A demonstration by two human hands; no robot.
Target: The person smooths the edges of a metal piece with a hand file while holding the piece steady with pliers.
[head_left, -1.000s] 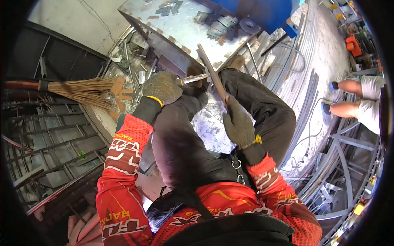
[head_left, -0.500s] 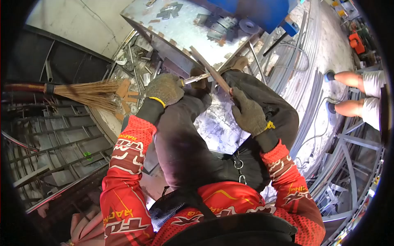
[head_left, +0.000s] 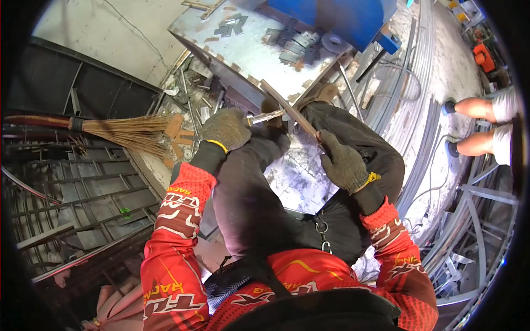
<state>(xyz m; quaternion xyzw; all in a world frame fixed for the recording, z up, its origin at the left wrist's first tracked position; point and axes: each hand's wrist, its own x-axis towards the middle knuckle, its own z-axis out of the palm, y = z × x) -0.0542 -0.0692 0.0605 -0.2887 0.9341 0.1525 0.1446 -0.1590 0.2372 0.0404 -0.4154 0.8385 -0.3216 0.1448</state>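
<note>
My left hand (head_left: 225, 129), in a dark knitted glove with a yellow cuff, is closed around silver locking pliers (head_left: 268, 116) that point right, over the gap between my knees. My right hand (head_left: 345, 163), gloved the same way, grips the near end of a long, flat, brownish file (head_left: 290, 109). The file slants away up and left, crossing the tip of the pliers. Whatever small piece sits in the jaws is too small to make out. Both forearms rest near my dark trousers (head_left: 248, 204).
Ahead stands a metal-topped table (head_left: 243, 52) bearing several small cut plates (head_left: 298, 47) and a blue machine (head_left: 337, 22). A straw broom (head_left: 127, 132) lies left beside metal scraps. Long metal bars (head_left: 408, 110) cover the floor at right, near another person's legs (head_left: 475, 124).
The view has shifted slightly. The file has slid back a little toward me across the pliers' tip, with my right hand drawing nearer; my left hand keeps its grip.
</note>
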